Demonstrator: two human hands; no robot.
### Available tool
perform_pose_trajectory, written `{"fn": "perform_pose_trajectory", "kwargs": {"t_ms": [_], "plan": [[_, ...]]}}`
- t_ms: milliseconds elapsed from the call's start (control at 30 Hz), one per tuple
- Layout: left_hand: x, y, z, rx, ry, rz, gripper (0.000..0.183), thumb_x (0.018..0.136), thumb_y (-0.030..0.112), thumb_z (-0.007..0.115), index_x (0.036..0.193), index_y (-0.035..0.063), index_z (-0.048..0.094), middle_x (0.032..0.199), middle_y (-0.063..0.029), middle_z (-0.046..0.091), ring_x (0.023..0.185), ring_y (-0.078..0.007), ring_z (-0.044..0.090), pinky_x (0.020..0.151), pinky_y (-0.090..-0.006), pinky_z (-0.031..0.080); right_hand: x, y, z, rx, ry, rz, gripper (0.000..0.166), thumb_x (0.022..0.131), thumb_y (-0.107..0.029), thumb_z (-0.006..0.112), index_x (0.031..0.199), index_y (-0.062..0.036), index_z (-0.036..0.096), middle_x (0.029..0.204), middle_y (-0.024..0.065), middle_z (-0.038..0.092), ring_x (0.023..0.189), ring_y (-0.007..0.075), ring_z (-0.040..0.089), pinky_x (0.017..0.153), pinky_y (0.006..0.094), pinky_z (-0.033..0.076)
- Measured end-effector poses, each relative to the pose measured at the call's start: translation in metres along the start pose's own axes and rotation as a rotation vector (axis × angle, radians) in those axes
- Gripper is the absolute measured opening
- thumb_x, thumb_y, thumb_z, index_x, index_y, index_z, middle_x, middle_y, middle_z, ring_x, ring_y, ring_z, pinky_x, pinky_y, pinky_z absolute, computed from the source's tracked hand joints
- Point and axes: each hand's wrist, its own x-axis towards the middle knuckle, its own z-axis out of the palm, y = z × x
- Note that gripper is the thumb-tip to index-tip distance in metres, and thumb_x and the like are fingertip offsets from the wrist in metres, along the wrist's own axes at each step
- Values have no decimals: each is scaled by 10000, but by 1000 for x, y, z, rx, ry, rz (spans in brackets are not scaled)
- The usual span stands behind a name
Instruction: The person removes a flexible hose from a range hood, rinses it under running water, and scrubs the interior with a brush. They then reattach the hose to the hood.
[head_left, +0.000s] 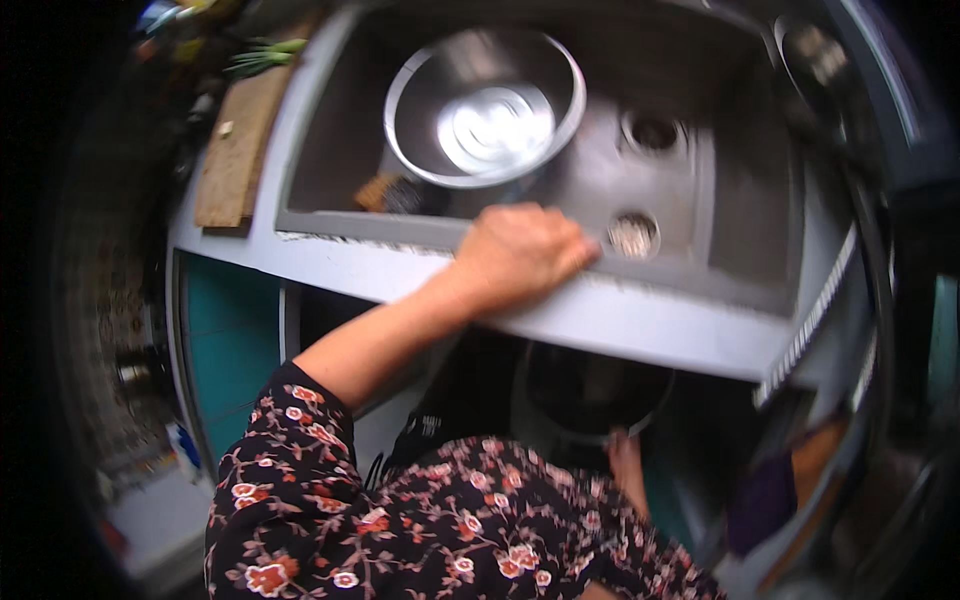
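Observation:
My left hand (521, 251) is curled into a fist over the front edge of a stainless steel sink (600, 157). Its fingertips are hidden; nothing shows in it. Lower down, my right hand (624, 457) is at the near rim of a dark round pot or basin (592, 386) below the counter, its fingers against the rim. The hand is small and blurred. Inside the sink, beyond my left hand, a large stainless steel bowl (495, 124) stands tilted. A yellowish sponge (373, 193) and a grey scouring pad (405, 196) lie by its near side.
Two drain openings (654, 133) (634, 235) are in the sink floor. A wooden cutting board (240, 150) lies on the left counter, with green onions (262, 58) at its far end. Open cabinet space with a teal panel (229, 337) is under the white counter edge (367, 270).

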Motion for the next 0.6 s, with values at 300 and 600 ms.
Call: {"fn": "perform_pose_trajectory", "kwargs": {"t_ms": [300,600], "plan": [[1,4,8,87,-21,-30,367,912,386,434,728,112,594,717,-63,589,683,-271,603,589,-385,482,-202,-49,45,-126,102,87,156,772,-44,540,925,-40,512,700,42,542,529,148,522,397,255,406],[-4,-30,15,702,127,446,355,853,166,451,1182,43,499,1038,-120,567,958,-252,554,828,-358,448,-284,-46,76,-66,56,40,231,754,-59,574,978,-58,516,766,15,561,597,110,545,426,231,430]]}}
